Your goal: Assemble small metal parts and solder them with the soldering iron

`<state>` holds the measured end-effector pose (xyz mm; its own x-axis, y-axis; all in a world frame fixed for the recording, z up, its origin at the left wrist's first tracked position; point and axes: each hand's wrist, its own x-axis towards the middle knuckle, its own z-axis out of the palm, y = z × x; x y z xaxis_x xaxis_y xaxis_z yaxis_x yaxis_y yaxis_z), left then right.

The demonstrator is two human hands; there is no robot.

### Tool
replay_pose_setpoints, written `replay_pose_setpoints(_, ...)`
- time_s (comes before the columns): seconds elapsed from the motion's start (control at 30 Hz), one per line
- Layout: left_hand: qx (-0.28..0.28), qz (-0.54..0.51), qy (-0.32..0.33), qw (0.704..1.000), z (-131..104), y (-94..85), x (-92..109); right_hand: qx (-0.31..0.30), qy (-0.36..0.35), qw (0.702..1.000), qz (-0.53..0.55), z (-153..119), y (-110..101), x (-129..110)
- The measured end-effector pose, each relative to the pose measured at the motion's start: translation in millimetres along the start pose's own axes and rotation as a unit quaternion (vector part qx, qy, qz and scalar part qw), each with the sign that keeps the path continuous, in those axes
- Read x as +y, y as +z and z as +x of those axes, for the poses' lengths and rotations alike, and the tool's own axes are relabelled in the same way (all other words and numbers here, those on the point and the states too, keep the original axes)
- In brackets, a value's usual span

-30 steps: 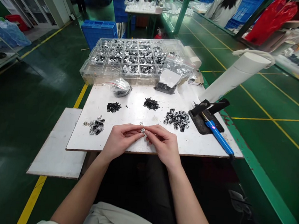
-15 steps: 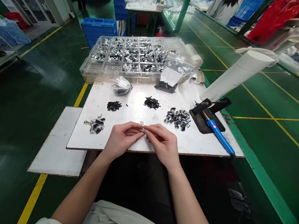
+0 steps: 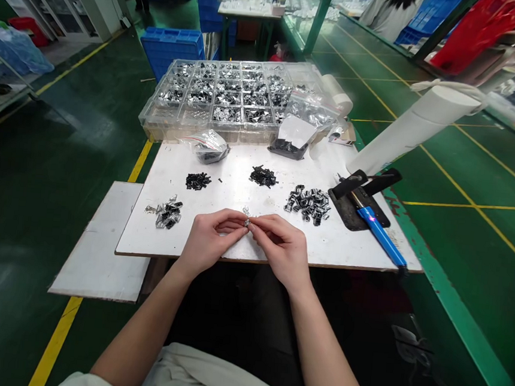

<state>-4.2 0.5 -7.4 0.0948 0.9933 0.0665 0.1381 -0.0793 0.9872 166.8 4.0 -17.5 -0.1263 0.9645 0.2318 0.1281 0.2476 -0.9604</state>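
A tiny silvery part (image 3: 246,222) is pinched between the fingertips of both hands near the front edge of the white board (image 3: 160,166). My left hand (image 3: 211,235) grips it from the left, my right hand (image 3: 283,246) from the right, and the fingertips almost meet. Just beyond them lie a few tiny metal bits (image 3: 246,210). Around the hands are a pile of silver-and-black parts (image 3: 168,212) at left, two piles of small black pieces (image 3: 198,180) (image 3: 263,176) behind, and a larger pile of metal parts (image 3: 308,204) at right.
At the right, a blue soldering iron (image 3: 382,235) rests in its black stand (image 3: 357,217). A clear compartment box (image 3: 192,115) of parts spans the back, with plastic bags (image 3: 210,147) (image 3: 292,137) before it. A white roll (image 3: 416,129) leans at the right.
The small part has turned slightly between the fingertips. Both hands keep almost the same pose, and the whole view has shifted very slightly.
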Motion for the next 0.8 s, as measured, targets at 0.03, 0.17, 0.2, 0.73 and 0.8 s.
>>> replay_pose_setpoints(0.03,-0.004,-0.003,-0.001,1.0,-0.1,-0.3,0.4,-0.002,0.002,1.0,0.004,0.3,-0.5,-0.1)
replay_pose_setpoints(0.17,-0.013,-0.011,-0.006,1.0,0.0,-1.1,2.2,-0.012,0.014,1.0,0.018,1.3,-2.9,0.1)
replay_pose_setpoints(0.2,-0.013,-0.013,-0.006,1.0,0.1,-1.2,2.7,-0.014,0.013,1.0,0.017,1.4,-3.4,0.1)
replay_pose_setpoints(0.73,-0.006,-0.027,-0.012,1.0,0.8,-1.7,4.2,-0.002,-0.032,0.999,-0.028,-1.5,-1.0,-0.2)
replay_pose_setpoints(0.8,-0.003,-0.018,-0.009,1.0,1.1,-1.5,4.7,0.003,-0.005,1.0,-0.007,-1.1,-1.3,0.0)
